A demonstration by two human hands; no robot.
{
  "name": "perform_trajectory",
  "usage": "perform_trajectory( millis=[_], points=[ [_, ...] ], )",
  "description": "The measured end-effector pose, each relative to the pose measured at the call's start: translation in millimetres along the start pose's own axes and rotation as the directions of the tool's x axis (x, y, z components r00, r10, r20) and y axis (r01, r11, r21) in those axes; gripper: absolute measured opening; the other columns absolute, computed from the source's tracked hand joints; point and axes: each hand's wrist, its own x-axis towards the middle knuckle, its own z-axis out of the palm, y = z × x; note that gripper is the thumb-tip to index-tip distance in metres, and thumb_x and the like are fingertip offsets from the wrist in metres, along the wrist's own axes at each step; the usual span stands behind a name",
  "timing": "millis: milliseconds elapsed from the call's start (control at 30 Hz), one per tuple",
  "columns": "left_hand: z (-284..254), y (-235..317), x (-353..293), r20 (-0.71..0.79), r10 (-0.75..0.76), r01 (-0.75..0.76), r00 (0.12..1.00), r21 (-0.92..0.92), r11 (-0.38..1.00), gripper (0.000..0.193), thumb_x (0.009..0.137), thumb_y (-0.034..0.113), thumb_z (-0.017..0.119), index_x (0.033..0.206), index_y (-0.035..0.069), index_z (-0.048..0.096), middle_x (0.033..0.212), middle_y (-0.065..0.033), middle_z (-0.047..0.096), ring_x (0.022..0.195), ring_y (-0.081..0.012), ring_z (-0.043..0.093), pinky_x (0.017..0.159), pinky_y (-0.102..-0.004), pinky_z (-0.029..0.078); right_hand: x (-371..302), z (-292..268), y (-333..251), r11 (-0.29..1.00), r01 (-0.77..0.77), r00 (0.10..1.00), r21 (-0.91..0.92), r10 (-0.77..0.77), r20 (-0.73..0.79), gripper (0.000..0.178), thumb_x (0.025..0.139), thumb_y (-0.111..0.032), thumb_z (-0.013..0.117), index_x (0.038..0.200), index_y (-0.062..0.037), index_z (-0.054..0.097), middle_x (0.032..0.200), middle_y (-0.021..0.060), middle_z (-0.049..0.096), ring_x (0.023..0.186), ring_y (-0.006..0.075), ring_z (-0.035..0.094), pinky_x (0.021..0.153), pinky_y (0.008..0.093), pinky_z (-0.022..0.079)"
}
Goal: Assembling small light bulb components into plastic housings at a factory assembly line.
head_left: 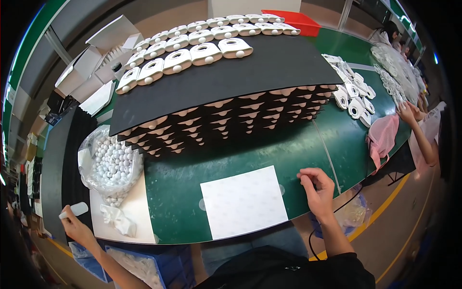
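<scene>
Out at the lower left, my left hand (78,230) is closed on a short white cylinder (77,210) whose exact kind I cannot make out. Over the right part of the green table, my right hand (319,192) has loosely curled fingers, the thumb apart from them, and nothing shows in it. A white sheet (245,202) lies flat on the table to the left of that hand. Between my hands and beyond the sheet stands a stack of black boards (226,72) with white parts layered between them. Rows of white oval-holed parts (178,61), each with a small ball at its front, rest on top.
Left of the sheet, a clear bag of white balls (113,159) sits near a crumpled white wrapper (118,220). Black boards (65,159) stack at the far left, a blue crate (168,267) below. Loose white parts (356,96) lie right; another person's hand (409,113) is near a pink mesh cloth (383,137).
</scene>
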Motion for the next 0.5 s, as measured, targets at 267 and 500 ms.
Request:
perform_trajectory(
  millis=[267, 500],
  points=[
    [-17, 214, -84, 0.725, 0.427, 0.534, 0.541, -0.688, 0.491, 0.044, 0.092, 0.041, 0.035, 0.087, 0.004, 0.057, 0.068, 0.0012, 0.048, 0.049, -0.0032, 0.035, 0.043, -0.0175, 0.025, 0, 49, -52, 0.87, -0.25, 0.805, 0.424, -0.057, 0.591, 0.035, 0.092, -0.02, 0.042, 0.12, 0.0022, 0.046, 0.102, 0.0137, 0.058, 0.08, 0.0128, 0.055, 0.071, 0.0266, 0.047],
    [36, 294, -131, 0.59, 0.767, 0.705, 0.252, -0.655, 0.272, 0.027, 0.091, 0.024, 0.045, 0.09, 0.003, 0.062, 0.069, 0.0023, 0.045, 0.052, -0.003, 0.034, 0.045, -0.0181, 0.026, -9, 57, -29, 0.445, -0.749, 0.595, 0.491, 0.128, 0.793, 0.037, 0.093, -0.035, 0.042, 0.111, -0.0025, 0.049, 0.079, 0.0053, 0.058, 0.062, 0.008, 0.05, 0.055, 0.0202, 0.041]
  ],
)
